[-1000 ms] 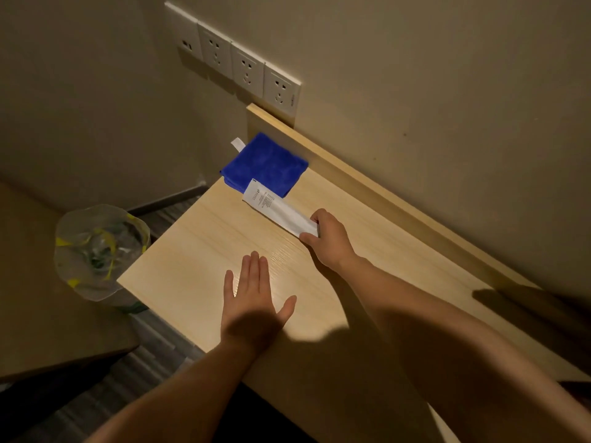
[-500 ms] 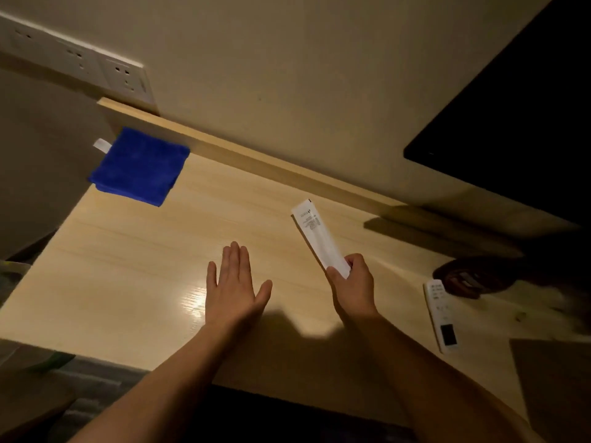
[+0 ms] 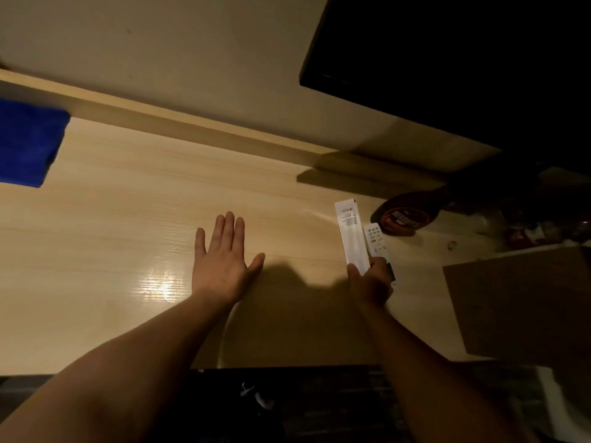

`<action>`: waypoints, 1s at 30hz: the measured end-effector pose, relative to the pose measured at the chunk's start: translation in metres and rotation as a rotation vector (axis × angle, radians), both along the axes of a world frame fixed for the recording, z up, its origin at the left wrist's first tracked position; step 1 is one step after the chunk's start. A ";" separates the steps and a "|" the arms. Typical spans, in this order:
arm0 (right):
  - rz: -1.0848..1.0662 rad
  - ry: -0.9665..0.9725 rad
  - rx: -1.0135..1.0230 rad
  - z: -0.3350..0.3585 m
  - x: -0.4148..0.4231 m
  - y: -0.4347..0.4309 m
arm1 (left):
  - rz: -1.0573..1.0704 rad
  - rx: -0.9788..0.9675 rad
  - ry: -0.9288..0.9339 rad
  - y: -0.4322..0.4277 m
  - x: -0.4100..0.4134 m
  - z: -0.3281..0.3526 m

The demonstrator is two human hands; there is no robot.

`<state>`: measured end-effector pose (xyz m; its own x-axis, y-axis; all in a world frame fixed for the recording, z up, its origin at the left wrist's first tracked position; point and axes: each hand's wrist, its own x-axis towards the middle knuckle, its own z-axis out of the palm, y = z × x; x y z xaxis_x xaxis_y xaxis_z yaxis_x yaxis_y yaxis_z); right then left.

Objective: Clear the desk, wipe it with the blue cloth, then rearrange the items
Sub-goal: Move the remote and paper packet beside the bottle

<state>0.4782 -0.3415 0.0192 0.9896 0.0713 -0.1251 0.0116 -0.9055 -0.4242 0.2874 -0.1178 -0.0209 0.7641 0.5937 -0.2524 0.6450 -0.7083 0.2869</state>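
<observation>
- My right hand (image 3: 371,279) is closed around the lower end of a long white packet (image 3: 351,235), which points away from me over the desk (image 3: 128,219).
- My left hand (image 3: 224,260) lies flat and empty on the wood, fingers together, thumb spread.
- The blue cloth (image 3: 27,142) sits folded at the far left, near the back ledge, well apart from both hands.
- I judge this to be the rearranging step: the middle of the desk is bare and I am carrying the packet to a spot on the right.
- A white remote (image 3: 377,241) lies just beside the packet; next I would need to lower the packet flat alongside it without knocking it, then let go.
- Hard to tell: whether my fingers also touch the remote, since my hand covers its lower end.
- The dark round thing (image 3: 404,217) behind sits in shadow; its label is unreadable.
- The cloth is cut off by the left edge, and the clutter at far right is too dim to name.
</observation>
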 end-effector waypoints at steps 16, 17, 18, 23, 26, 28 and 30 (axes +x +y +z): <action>0.133 -0.215 -0.340 0.004 -0.018 0.017 | -0.017 -0.063 0.053 0.007 0.003 0.001; 0.174 -0.242 -0.327 0.004 -0.023 0.023 | -0.021 -0.081 0.058 0.009 0.003 0.002; 0.217 -0.267 -0.302 0.004 -0.028 0.029 | -0.025 -0.103 0.057 0.011 0.003 0.003; 0.444 -0.195 -0.179 0.007 -0.057 0.081 | -0.031 -0.228 -0.091 0.031 -0.011 0.020; 0.615 -0.118 -0.168 0.012 -0.075 0.127 | 0.033 -0.201 -0.206 0.058 -0.040 0.032; 0.733 -0.105 -0.130 0.017 -0.091 0.162 | 0.085 -0.156 -0.220 0.085 -0.066 0.038; 0.824 -0.069 -0.114 0.021 -0.109 0.198 | 0.141 -0.120 -0.215 0.117 -0.092 0.044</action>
<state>0.3689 -0.1435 0.0398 0.6317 0.7664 -0.1165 0.7118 -0.6329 -0.3044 0.1952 -0.0003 0.0233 0.7196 0.6737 -0.1682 0.6502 -0.5686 0.5039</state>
